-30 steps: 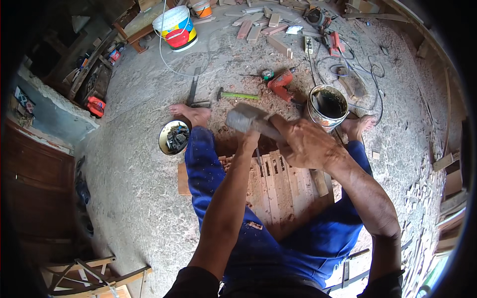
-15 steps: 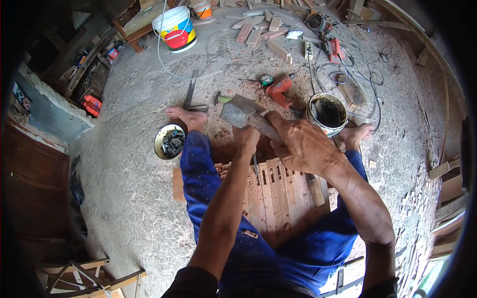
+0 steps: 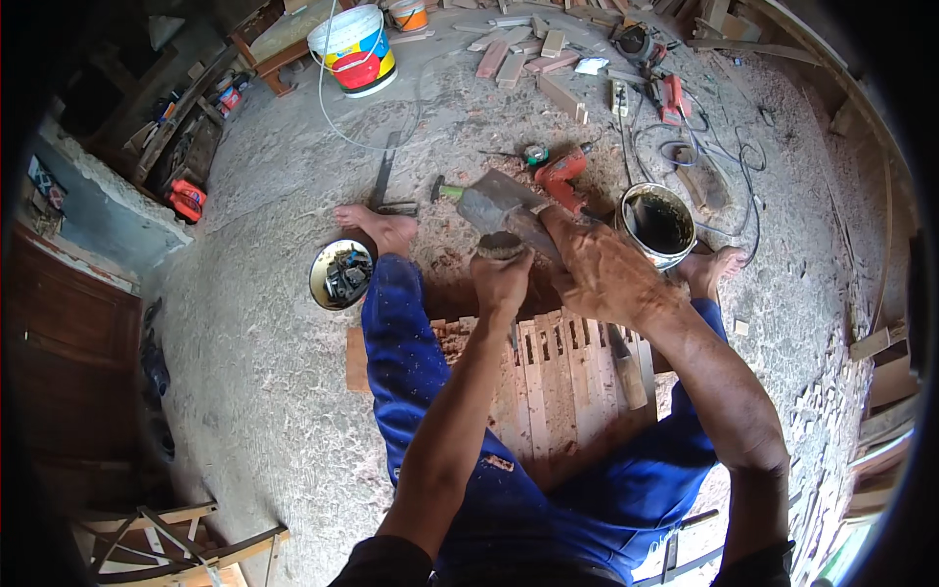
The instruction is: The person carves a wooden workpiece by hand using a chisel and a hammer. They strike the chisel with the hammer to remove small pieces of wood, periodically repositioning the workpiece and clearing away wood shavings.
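Observation:
My left hand (image 3: 502, 284) is wrapped round an upright chisel (image 3: 500, 246). Its round handle end shows above my fist, and its blade comes down at the wooden strips. With my right hand (image 3: 621, 274) I grip the handle of a heavy mallet (image 3: 492, 203), whose blocky grey head is raised just beyond the chisel's top. Between my legs lies a row of wooden strips (image 3: 562, 391) with several slots cut near their far ends. A second chisel (image 3: 629, 377) with a wooden handle rests on the strips at the right. Chips and dust cover the work.
A tin of metal parts (image 3: 341, 275) stands by my left foot, a dark-filled bucket (image 3: 656, 223) by my right. Beyond are a red drill (image 3: 561, 176), a green-handled hammer (image 3: 446, 189), cables, wood offcuts (image 3: 511, 68) and a large paint bucket (image 3: 354, 54).
The mallet head has shifted right and away from me, uncovering the end of the chisel's handle. My left hand keeps its hold on the chisel. The whole view has shifted slightly.

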The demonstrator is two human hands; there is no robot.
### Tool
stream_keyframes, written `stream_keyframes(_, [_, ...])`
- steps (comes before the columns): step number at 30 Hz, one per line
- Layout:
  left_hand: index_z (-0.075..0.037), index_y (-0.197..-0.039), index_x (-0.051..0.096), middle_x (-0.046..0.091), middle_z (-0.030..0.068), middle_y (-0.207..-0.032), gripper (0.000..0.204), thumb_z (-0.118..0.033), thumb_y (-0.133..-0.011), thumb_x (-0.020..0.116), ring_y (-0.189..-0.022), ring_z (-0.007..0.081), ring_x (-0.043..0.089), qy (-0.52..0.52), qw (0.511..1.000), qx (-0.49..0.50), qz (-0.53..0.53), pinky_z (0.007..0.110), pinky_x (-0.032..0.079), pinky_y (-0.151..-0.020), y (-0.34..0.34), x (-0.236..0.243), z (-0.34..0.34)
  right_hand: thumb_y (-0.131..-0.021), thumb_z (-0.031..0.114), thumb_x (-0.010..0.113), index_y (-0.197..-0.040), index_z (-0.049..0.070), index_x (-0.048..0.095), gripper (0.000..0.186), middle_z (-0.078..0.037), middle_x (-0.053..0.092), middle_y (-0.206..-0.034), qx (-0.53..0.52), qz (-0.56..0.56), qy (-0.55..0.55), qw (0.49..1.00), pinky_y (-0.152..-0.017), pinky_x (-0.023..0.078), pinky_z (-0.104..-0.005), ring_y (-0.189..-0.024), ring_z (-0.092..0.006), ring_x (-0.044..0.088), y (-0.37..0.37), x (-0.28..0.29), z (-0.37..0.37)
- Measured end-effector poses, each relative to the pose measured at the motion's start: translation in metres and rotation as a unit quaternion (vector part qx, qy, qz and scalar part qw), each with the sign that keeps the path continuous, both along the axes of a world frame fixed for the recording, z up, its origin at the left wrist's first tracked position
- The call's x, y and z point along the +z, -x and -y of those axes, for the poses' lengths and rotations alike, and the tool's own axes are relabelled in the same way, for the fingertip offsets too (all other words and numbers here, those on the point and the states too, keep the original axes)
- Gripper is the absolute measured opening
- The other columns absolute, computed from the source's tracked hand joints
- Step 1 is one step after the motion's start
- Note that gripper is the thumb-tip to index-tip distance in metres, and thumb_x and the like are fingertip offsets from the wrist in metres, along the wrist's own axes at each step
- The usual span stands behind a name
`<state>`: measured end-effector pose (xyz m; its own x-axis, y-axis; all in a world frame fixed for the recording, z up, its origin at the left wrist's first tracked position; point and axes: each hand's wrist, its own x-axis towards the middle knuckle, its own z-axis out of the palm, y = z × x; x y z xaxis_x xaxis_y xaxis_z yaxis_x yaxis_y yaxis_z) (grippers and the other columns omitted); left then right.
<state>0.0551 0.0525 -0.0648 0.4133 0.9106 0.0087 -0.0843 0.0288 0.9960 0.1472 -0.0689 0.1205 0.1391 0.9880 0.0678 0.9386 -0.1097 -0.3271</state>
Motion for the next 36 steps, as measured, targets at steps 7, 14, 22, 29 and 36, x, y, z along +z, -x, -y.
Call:
stream_keyframes(7, [-0.004, -0.089, 0.066, 0.067, 0.0031, -0.079, 0.011, -0.002, -0.080, 0.071, -0.067, 0.0138, 0.063, -0.026, 0.985, -0.048, 0.161, 0.029, 0.050, -0.061, -0.006, -0.013, -0.024, -0.080, 0.004, 0.057, -0.119, -0.001, 0.043, 0.042, -0.027, 0.068, -0.083, 0.027, -0.069, 0.154, 0.985, -0.072, 0.056, -0.0508, -0.079, -0.0435, 0.069, -0.005, 0.009, 0.007])
stream_keyframes(14, [-0.001, -0.095, 0.070, 0.067, 0.0035, -0.073, 0.018, -0.014, -0.083, 0.073, -0.065, 0.0089, 0.061, -0.032, 0.989, 0.016, -0.142, 0.030, 0.049, -0.057, -0.002, -0.020, -0.017, -0.079, 0.005, 0.058, -0.117, -0.003, 0.044, 0.041, -0.026, 0.064, -0.069, 0.022, -0.010, 0.042, 0.999, -0.060, 0.054, -0.0504, -0.065, -0.0418, 0.068, -0.007, -0.015, -0.001])
stream_keyframes(22, [-0.001, -0.102, 0.066, 0.069, 0.0106, -0.093, 0.024, -0.010, -0.082, 0.075, -0.081, 0.0159, 0.066, -0.042, 0.999, -0.030, 0.016, 0.031, 0.054, -0.069, -0.016, -0.040, -0.034, -0.079, 0.005, 0.061, -0.130, -0.003, 0.040, 0.055, -0.026, 0.068, -0.079, 0.065, -0.114, 0.125, 0.984, -0.074, 0.057, -0.0508, -0.074, -0.0404, 0.070, 0.013, 0.005, 0.042])
stream_keyframes(29, [-0.002, -0.081, 0.072, 0.071, 0.0094, -0.072, 0.012, -0.012, -0.081, 0.077, -0.066, 0.0193, 0.069, -0.416, 0.892, 0.110, -0.139, 0.032, 0.056, -0.065, 0.010, -0.014, 0.009, -0.082, 0.012, 0.071, -0.124, 0.003, 0.048, 0.049, -0.015, 0.065, -0.072, -0.163, -0.397, 0.005, 0.903, -0.060, 0.054, -0.0434, -0.063, -0.0309, 0.068, 0.069, -0.073, 0.132])
stream_keyframes(36, [-0.001, -0.064, 0.064, 0.063, 0.0060, -0.057, 0.021, -0.013, -0.079, 0.072, -0.041, 0.0178, 0.052, 0.092, 0.987, 0.022, -0.133, 0.036, 0.039, -0.039, -0.025, -0.038, -0.067, -0.083, -0.004, 0.069, -0.125, 0.007, 0.053, 0.046, -0.002, 0.059, -0.071, -0.262, -0.761, 0.029, 0.593, -0.044, 0.046, -0.0256, -0.049, -0.0116, 0.056, 0.114, -0.155, 0.198])
